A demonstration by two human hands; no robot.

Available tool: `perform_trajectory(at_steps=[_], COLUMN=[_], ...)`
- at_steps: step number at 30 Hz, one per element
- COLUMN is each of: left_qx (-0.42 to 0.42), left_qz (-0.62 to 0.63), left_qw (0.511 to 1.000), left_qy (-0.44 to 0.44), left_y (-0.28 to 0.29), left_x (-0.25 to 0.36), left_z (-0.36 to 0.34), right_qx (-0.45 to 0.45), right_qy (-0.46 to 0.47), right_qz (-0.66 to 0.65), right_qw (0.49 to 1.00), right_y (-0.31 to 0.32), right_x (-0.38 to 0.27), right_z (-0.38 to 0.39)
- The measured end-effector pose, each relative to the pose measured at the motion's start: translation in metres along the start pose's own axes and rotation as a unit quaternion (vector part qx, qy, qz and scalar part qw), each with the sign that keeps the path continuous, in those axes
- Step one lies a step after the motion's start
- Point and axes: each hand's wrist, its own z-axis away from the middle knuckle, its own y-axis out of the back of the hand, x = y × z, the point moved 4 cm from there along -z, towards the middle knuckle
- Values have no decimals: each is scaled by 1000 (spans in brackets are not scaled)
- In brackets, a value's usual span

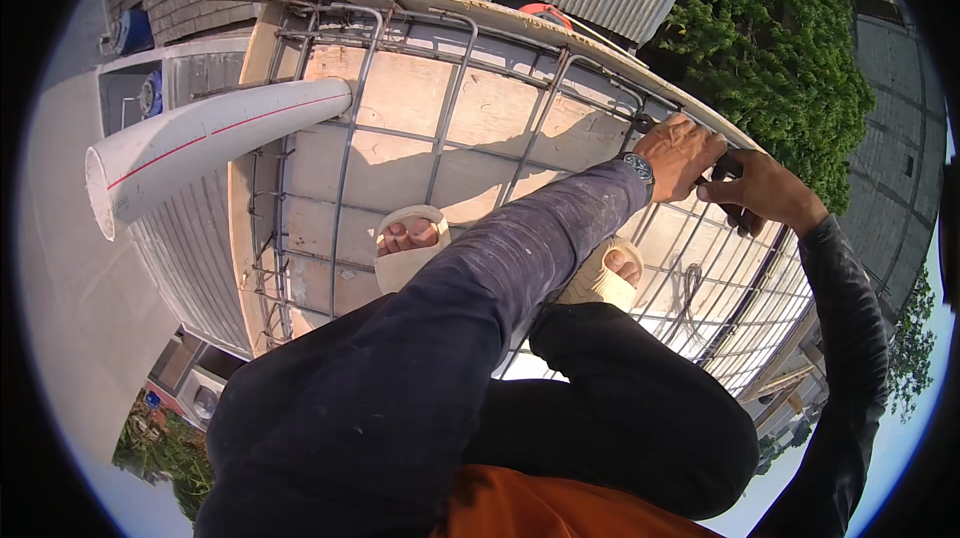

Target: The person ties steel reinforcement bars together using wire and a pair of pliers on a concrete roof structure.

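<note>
At the far edge of the rebar grid (pixel 470 138), both hands are worked close together over one bar crossing: the left hand (pixel 682 153) is curled knuckles-up over the steel, its fingers closed on something that can't be told, and the right hand (pixel 760 193) is clamped on a dark-handled tool (pixel 728 170) just beside the left fingers. A tie at that crossing is judged to be in hand; the next move is judged to need the tool tip held steady at the joint while the left fingers brace the bar. Tie wire, tool head and the joint itself are hidden under the fingers. The plywood formwork (pixel 400 88) is seen below the grid, well short of the fingertips. The white pipe (pixel 210 138) is cut off at its near end.
</note>
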Motion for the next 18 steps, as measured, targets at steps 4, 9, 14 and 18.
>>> perform_trajectory(at_steps=[4,9,14,18], left_qx=[-109,-93,-19,-96], left_qz=[64,13,-126,-164], left_qw=[990,995,990,977], left_qy=[60,44,62,95], left_y=[6,-14,-3,0], left_x=[-11,-13,-19,-34], left_z=[-23,-16,17,13], right_qx=[335,257,-55,-125], right_qy=[178,142,15,-10], right_qz=[457,374,-62,-256], right_qw=[804,880,996,958], right_y=[-25,-23,-6,-4], right_x=[-10,1,6,25], right_z=[15,2,-8,-9])
